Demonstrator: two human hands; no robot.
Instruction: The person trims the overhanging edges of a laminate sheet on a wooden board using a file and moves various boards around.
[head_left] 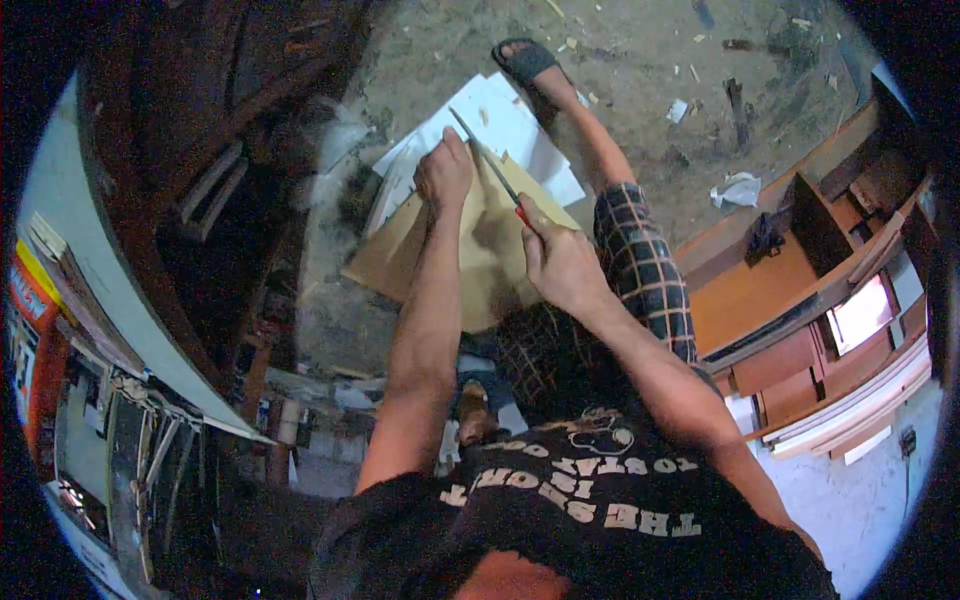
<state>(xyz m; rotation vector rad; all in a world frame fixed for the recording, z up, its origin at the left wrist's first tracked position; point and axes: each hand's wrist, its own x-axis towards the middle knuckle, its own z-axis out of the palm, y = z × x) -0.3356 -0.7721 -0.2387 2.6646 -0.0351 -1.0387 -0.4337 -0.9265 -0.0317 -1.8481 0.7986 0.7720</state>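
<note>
My right hand (562, 262) is closed round the red handle of a handsaw (487, 157). Its long, narrow grey blade points up and to the left, seen nearly edge-on, across the upper edge of a thin tan board (420, 262). Closed at that board's upper left edge is my left hand (444, 176), left of the blade; its fingertips are partly hidden. The board lies tilted in front of my body, near my checked trouser leg. Under and beyond it are several white sheets (512, 112) on the floor.
My sandalled foot (527, 60) stands beyond the white sheets. Wood scraps (737, 105) and a crumpled white bag (736, 190) litter the floor. An open brown wooden cabinet frame (750, 290) lies at right, near stacked boards (850, 400). Dark wooden furniture (215, 150) and a curved pale panel (140, 290) stand at left.
</note>
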